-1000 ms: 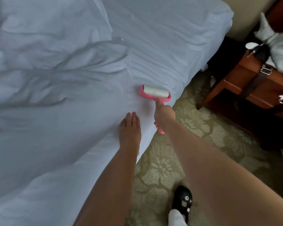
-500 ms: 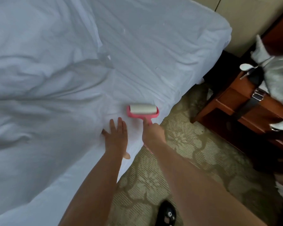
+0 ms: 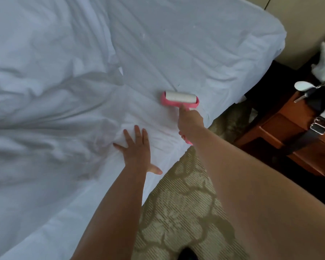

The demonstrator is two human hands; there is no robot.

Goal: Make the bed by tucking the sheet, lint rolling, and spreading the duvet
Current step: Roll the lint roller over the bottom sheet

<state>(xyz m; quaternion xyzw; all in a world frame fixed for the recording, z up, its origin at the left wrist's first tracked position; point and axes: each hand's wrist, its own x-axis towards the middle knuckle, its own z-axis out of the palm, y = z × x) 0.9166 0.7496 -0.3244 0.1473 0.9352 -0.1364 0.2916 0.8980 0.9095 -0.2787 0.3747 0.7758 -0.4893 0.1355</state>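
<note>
Our right hand grips the pink handle of the lint roller, fingers wrapped round it, and the white roll lies on the sheet near the bed's right edge. Our left hand rests flat on the sheet just left of the roller, fingers spread and holding nothing, with the rumpled duvet further left of it.

White sheet, pink lint roller with white roll, olive floral-patterned carpet, reddish-brown wooden stand
</note>
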